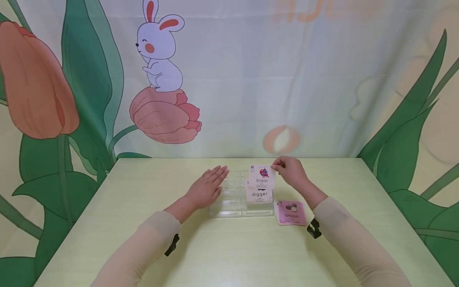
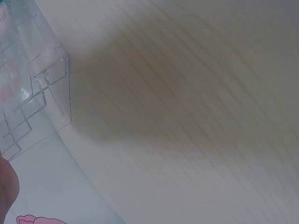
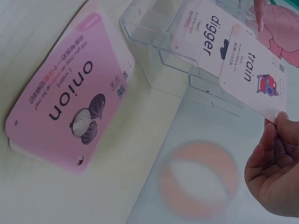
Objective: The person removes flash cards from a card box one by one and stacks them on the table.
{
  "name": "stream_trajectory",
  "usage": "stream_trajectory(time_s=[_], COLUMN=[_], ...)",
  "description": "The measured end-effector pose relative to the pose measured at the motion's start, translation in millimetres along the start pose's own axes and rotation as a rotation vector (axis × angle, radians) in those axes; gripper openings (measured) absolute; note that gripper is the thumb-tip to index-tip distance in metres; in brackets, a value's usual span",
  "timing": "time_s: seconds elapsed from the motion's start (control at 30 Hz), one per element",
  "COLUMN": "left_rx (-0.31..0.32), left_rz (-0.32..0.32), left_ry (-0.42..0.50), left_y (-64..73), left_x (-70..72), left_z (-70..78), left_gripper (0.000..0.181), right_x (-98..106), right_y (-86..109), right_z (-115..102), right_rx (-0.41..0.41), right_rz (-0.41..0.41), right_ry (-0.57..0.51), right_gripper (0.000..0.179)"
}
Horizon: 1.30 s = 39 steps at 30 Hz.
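Mid-frame, your left hand (image 1: 208, 186) stretches straight-fingered, your right hand (image 1: 292, 171) pinches the train card (image 1: 259, 174), and only the right wrist view resolves the onion card's (image 3: 67, 88) small print.

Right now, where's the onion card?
In the head view, the pink onion card tops the stack on the table, just right of the clear rack and left of the right sleeve.

Running free over the tabletop (image 1: 236, 255) between the sleeves (image 1: 150, 239); meeting the transparent rack (image 1: 229, 207) beyond; being blocked by the left hand (image 1: 206, 188) at its left side, the train card (image 1: 261, 174) and right hand (image 1: 292, 172) at far right, the onion cards (image 1: 292, 214) at near right.
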<state>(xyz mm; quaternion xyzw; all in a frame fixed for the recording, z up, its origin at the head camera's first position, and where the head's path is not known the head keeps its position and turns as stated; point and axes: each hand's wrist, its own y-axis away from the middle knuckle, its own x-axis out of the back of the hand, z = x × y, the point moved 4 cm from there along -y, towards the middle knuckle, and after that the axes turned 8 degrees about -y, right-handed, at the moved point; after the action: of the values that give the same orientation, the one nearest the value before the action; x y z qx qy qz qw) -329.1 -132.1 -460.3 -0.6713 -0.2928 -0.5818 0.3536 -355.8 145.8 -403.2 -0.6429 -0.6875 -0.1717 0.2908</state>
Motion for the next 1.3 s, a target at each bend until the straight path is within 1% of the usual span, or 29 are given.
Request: stream_trajectory(time_s=[0.57,0.8,1.13,1.3], left_rx=[0.011,0.006,0.006,0.005], left_rz=[-0.033,-0.036,-0.027,-0.02], left_ry=[0.011,0.005,0.019,0.023], left_y=[1.2,1.8,1.8,2.1], left_x=[4.1,3.9,4.1,4.6], left_z=[1.0,0.8,0.9,1.1], left_gripper=[0.06,0.06,0.06,0.06], right_x=[13,21,38,47], right_y=[-2.0,-0.1,1.6,4.5], right_z=[-10,-14,-15,-10], right_rx=[-0.007,0.008,-0.036,-0.059], right_rz=[-0.002,0.008,0.034,0.036], right_ry=[0.0,-0.009,-0.022,-0.023], right_gripper=[0.02,0.022,0.024,0.024])
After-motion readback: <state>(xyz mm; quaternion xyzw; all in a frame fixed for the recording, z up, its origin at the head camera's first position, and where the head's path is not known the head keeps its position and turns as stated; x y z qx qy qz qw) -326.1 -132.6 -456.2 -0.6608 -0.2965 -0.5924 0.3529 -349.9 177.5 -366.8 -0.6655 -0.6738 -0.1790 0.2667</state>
